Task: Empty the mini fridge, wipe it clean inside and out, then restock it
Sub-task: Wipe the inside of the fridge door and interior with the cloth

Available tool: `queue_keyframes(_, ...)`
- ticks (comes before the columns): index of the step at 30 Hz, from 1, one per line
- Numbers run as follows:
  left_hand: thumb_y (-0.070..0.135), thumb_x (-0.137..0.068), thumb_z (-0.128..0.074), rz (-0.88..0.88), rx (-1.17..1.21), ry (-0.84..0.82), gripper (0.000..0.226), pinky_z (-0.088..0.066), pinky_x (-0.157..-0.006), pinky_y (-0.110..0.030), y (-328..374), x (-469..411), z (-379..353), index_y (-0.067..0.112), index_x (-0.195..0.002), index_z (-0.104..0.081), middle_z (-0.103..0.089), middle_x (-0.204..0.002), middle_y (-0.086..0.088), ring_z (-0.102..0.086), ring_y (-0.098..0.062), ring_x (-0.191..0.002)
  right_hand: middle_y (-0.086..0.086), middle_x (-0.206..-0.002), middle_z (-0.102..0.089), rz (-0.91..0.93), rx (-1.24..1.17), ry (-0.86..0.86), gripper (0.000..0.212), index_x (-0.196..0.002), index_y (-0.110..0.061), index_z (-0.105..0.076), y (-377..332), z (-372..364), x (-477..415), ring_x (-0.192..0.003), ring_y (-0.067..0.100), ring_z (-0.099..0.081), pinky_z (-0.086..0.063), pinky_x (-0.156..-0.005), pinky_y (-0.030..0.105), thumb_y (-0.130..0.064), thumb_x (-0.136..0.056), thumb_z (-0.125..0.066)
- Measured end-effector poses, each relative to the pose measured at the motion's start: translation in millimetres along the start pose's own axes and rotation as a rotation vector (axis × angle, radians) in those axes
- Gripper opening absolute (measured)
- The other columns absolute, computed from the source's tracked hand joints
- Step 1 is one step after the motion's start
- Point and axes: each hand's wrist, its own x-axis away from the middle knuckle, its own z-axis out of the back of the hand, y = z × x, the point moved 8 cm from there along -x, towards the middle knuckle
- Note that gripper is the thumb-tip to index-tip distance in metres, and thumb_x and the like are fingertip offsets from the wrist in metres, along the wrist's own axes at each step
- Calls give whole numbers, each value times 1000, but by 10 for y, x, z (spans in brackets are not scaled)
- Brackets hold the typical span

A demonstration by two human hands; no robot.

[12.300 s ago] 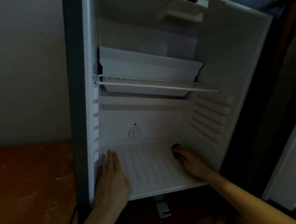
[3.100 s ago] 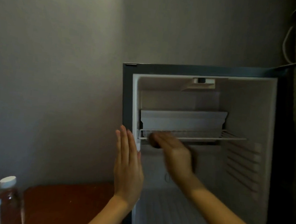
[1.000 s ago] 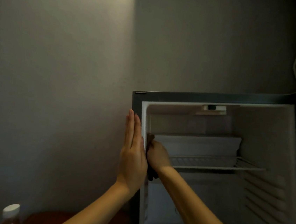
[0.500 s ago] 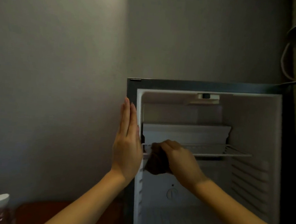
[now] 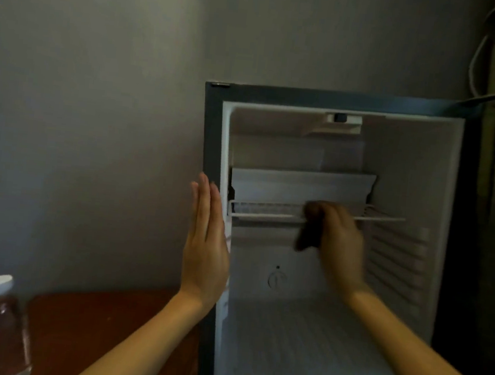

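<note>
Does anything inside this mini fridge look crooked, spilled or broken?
Nothing stands out. The white wire shelf looks seated in the open grey mini fridge, with no spill on its ribbed floor. The right hand holds a dark cloth at the shelf's front; dim light could hide marks.

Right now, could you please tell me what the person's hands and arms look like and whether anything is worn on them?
The left hand and right hand are ungloved, with no ring, watch or bracelet visible. The left forearm and right forearm are uncovered to the frame's edge, so no sleeve shows. The right hand is motion-blurred, so small details there are uncertain.
</note>
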Motion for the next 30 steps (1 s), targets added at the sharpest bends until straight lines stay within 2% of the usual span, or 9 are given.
queue_keyframes(4, 38, -105, -11, 33, 12, -6, 54, -6, -119, -22, -36, 206, -3, 27, -151, 16, 19, -158, 14, 10, -11, -147, -11, -109, -64, -103, -425, 16, 24, -113, -26, -60, -483, -469, 449, -101, 0, -62, -50, -90, 20, -12, -100, -45)
queue_keyframes(7, 31, -105, -26, 36, -7, -9, 61, -2, -117, -16, -51, 199, -9, 26, -152, 13, 18, -158, 14, 10, -10, -147, -15, -122, -60, -257, -650, -36, 34, -121, -33, -57, -807, -985, 923, -117, -1, -55, -43, -101, 19, -11, -101, -42)
queue_keyframes(9, 38, -106, -24, 47, -25, -21, 59, -3, -117, -15, -50, 195, -21, 24, -152, 10, 18, -158, 14, 8, -12, -148, -17, -117, -63, -346, -688, 65, 35, -116, -36, -59, -706, -1126, 966, -111, -4, -57, -46, -96, 17, -9, -101, -43)
queue_keyframes(13, 46, -103, -4, 75, 0, -14, 52, 0, -115, -12, -6, 206, -25, 35, -150, 14, 19, -156, 24, 10, -5, -146, 16, -83, -71, -615, -741, -74, 33, -89, -7, -72, -115, -1545, 675, -83, 34, -67, -56, -78, 50, -28, -99, -49)
queue_keyframes(15, 42, -103, -7, 78, 0, 0, 54, 0, -115, -13, -28, 215, -33, 24, -152, 10, 17, -155, 26, 9, -3, -146, 20, -82, -70, -675, -774, -72, 40, -88, -4, -72, -104, -1598, 609, -79, 33, -68, -57, -75, 45, -37, -97, -51)
queue_keyframes(20, 21, -104, -21, 88, -22, 27, 51, -2, -115, -12, -90, 242, -43, 16, -150, 1, 14, -157, 24, 7, -3, -146, -18, -114, -67, -352, -917, -1, 31, -123, -24, -60, -500, -1234, 854, -109, -3, -61, -49, -89, 14, -9, -99, -46)
queue_keyframes(25, 9, -105, -25, 111, 16, 23, 53, 0, -115, -12, -124, 248, -44, 17, -150, 1, 13, -156, 27, 7, -3, -146, -3, -82, -72, -502, -785, -108, 27, -95, -18, -72, -154, -1593, 476, -86, 18, -69, -56, -82, 46, -25, -101, -46)
queue_keyframes(28, 17, -103, -24, 81, -1, 16, 57, -1, -117, -16, -118, 252, -38, 27, -151, 6, 14, -157, 23, 6, -7, -147, -24, -109, -67, -404, -928, -86, 31, -123, -28, -61, -487, -1404, 700, -104, -6, -61, -51, -91, 17, -16, -103, -39)
queue_keyframes(30, 18, -103, -23, 74, -45, 27, 57, -1, -117, -18, -125, 255, -37, 25, -151, 5, 14, -157, 23, 6, -8, -148, -29, -126, -55, -299, -959, -137, 42, -133, -30, -48, -612, -1240, 834, -119, -13, -49, -41, -99, 10, -5, -102, -37)
